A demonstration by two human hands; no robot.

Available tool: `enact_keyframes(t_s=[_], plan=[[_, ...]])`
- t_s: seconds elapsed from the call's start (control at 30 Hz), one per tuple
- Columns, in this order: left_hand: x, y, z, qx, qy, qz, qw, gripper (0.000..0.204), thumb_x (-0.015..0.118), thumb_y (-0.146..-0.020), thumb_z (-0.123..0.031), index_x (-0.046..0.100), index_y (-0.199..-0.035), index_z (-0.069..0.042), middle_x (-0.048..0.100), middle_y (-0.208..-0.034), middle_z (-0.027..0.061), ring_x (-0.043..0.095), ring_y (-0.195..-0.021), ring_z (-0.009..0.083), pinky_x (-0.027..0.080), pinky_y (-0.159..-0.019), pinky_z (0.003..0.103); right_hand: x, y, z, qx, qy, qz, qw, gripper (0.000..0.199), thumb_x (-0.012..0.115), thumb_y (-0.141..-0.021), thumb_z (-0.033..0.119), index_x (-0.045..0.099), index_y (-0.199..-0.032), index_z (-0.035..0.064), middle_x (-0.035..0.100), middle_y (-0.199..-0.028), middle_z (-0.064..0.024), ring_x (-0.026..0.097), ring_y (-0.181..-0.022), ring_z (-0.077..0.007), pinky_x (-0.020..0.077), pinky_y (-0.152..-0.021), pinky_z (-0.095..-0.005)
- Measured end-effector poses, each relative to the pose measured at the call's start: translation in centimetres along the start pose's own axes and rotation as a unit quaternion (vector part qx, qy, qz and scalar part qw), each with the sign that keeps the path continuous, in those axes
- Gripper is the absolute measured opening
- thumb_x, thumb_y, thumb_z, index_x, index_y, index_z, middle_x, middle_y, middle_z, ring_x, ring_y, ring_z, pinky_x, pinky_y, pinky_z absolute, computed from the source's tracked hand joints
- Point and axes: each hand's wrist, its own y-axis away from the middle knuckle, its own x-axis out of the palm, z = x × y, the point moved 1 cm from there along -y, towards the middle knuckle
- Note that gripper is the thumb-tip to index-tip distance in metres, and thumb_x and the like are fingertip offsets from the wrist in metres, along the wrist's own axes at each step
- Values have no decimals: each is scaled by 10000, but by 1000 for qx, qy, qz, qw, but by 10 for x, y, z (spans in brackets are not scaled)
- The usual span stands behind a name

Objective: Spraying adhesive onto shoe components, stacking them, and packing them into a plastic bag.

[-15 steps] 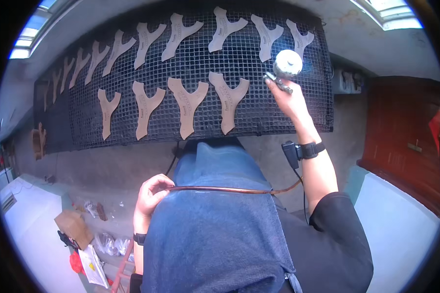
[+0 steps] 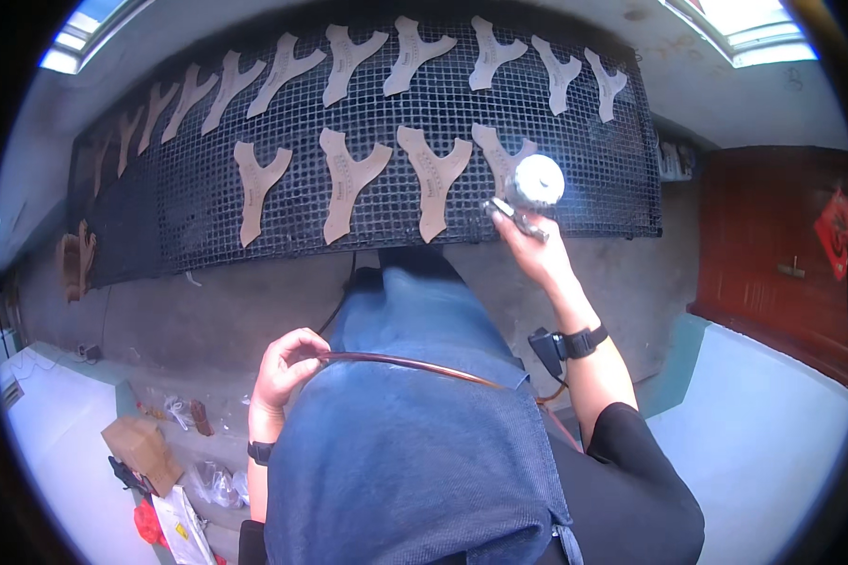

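My right hand (image 2: 540,252) grips a spray gun, whose round, pale cup (image 2: 537,181) faces up at me. The gun is over the right end of the near row, partly covering a Y-shaped tan piece (image 2: 490,151). More such flat pieces, like this one (image 2: 432,179), lie in two rows on a black mesh rack (image 2: 622,193). Across the front of my blue apron runs a thin brown hose (image 2: 405,363). My left hand (image 2: 285,365) pinches it at the left, away from the rack.
A reddish-brown door (image 2: 763,254) stands at the right, beside a white low wall (image 2: 758,424). On the lower left are a cardboard box (image 2: 141,450), plastic bags (image 2: 219,482) and a red bag (image 2: 148,521). A pale brown glove-like item (image 2: 77,264) hangs at the rack's left end.
My right hand has brought the spray gun from the far row's right end nearer, to the near row's last piece. The view has shifted a little. My left hand keeps the hose.
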Motion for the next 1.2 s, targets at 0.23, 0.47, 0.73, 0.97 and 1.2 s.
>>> enact_keyframes(t_s=[0.23, 0.47, 0.73, 0.97, 1.2], plan=[[-11, 2, -7, -1, 2, -12, 1000, 291, 752, -834, -196, 662, -1021, 8, 645, -979, 48, 620, -929, 148, 491, -841, 290, 19, -55, 42, -92, 61, -78, 991, 352, 704, -931, 405, 756, -1039, 74, 733, -872, -168, 733, -835, -308, 562, -773, -389], [-3, -10, -11, -20, 26, -25, 999, 301, 754, -834, -198, 659, -1026, 13, 643, -1003, 64, 626, -945, 158, 492, -861, 292, 19, -81, 38, -68, 86, -2, 994, 378, 700, -922, 434, 757, -1068, 90, 751, -987, -167, 731, -946, -338, 569, -830, -407], [3, -29, -19, -23, 41, -42, 998, 269, 756, -838, -158, 656, -1018, 16, 643, -997, 64, 632, -935, 157, 497, -860, 290, -1, -112, 22, -35, 115, -7, 993, 383, 671, -937, 446, 756, -1073, 98, 755, -932, -167, 741, -909, -349, 578, -822, -427], [7, -18, -15, -1, 32, -78, 996, 259, 749, -839, -133, 654, -1025, 20, 642, -1002, 67, 634, -938, 157, 501, -867, 291, 12, -136, 61, -107, 36, 3, 994, 387, 695, -939, 435, 766, -1064, 76, 757, -889, -141, 747, -843, -273, 569, -795, -375], [13, 1, -10, -4, 66, -102, 993, 247, 727, -839, -137, 657, -1019, 17, 636, -997, 65, 626, -940, 156, 493, -870, 289, 47, -139, 59, -126, 112, 74, 983, 424, 683, -929, 472, 756, -1050, 71, 749, -863, -164, 748, -842, -300, 574, -784, -389]])
